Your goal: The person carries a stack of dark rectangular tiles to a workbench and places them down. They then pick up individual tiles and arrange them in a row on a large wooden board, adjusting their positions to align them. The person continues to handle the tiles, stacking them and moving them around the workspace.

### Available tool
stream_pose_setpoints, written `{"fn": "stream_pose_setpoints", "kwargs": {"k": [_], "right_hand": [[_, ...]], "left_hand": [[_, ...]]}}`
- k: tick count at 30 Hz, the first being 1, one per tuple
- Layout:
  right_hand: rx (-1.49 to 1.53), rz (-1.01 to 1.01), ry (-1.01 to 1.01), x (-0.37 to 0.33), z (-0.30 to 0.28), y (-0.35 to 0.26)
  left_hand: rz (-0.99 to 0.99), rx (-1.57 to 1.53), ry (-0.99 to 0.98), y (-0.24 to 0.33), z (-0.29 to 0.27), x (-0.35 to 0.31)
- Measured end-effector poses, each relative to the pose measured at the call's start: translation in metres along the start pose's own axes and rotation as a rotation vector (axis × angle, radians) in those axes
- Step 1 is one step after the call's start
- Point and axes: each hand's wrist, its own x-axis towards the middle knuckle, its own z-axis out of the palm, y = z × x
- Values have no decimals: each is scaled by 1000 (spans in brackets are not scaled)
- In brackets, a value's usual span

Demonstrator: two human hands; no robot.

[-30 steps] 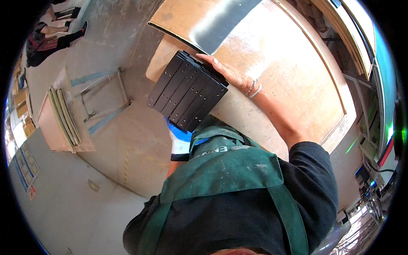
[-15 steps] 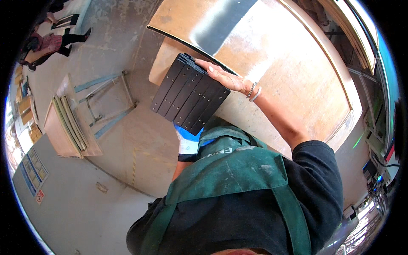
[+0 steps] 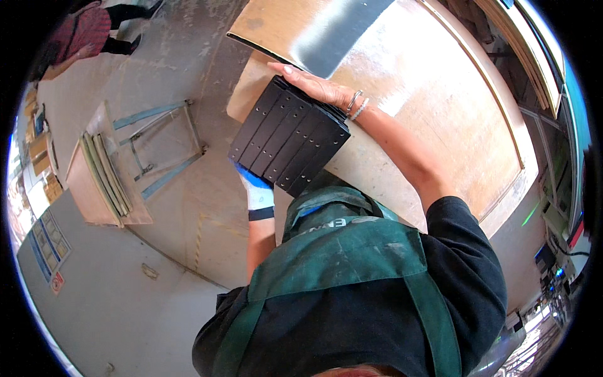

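Both hands clamp the stack of black slats from where I watch, right hand on top, gloved left hand underneath, and it has shifted slightly toward the desk edge, so it looks carried, not set down.

Plywood table under metal sheet

You hold a stack of black flat bars with small holes, tilted, side by side, at the wooden table's edge.
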Motion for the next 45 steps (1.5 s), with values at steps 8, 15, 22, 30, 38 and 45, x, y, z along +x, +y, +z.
{"fn": "stream_pose_setpoints", "kwargs": {"k": [8,15,22,30,38,45], "right_hand": [[-68,23,-53,8,9,17],[75,-37,28,-13,-4,16],[164,97,174,-109,8,19],[21,169,175,-111,17,16],[69,142,109,-113,15,32],[165,39,301,-112,23,22]], "left_hand": [[6,134,53,0,-4,5],[-30,-52,-5,-1,1,-6],[-137,-80,-101,-48,-20,-38],[-1,258,-314,-49,-4,-37],[-10,270,-417,-54,3,-33],[-137,-119,-234,-47,-21,-36]]}}
